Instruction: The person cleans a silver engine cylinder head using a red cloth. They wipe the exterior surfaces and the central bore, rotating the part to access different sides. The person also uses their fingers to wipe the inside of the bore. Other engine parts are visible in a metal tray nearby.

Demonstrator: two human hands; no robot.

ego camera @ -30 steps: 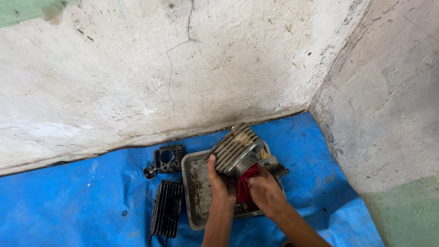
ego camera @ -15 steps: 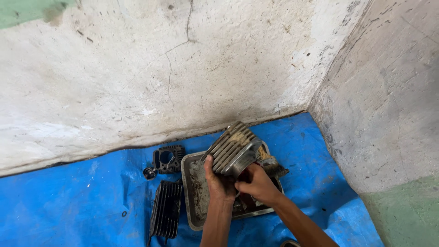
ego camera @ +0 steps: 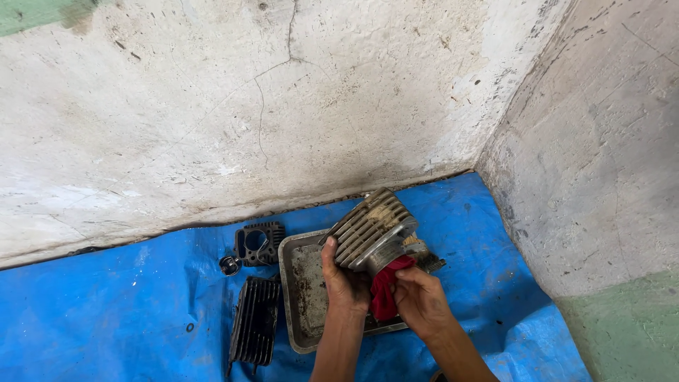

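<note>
Single head view, camera worn high, angled steeply down and forward into wall corner (ego camera: 488, 166), blue tarp (ego camera: 106, 318) on floor below, both hands low centre at arm's length, no second view to share with.

Both hands work in a wall corner, so room is tight ahead and to the right. The left hand (ego camera: 344, 283) and right hand (ego camera: 419, 301) meet over a metal tray (ego camera: 296, 283), with a finned metal cylinder (ego camera: 369, 228) and a red rag (ego camera: 383, 293) filling the space just beyond the fingers. Past that cylinder the cracked back wall (ego camera: 247, 106) closes the way forward; the side wall (ego camera: 601, 177) blocks well to the right. Just left of the left hand a finned black block (ego camera: 254, 320) lies beside the tray, and a black square part (ego camera: 258, 242) sits beyond it. Farther left, the blue tarp (ego camera: 92, 318) lies open, and a strip stays bare right of the right hand.
</note>
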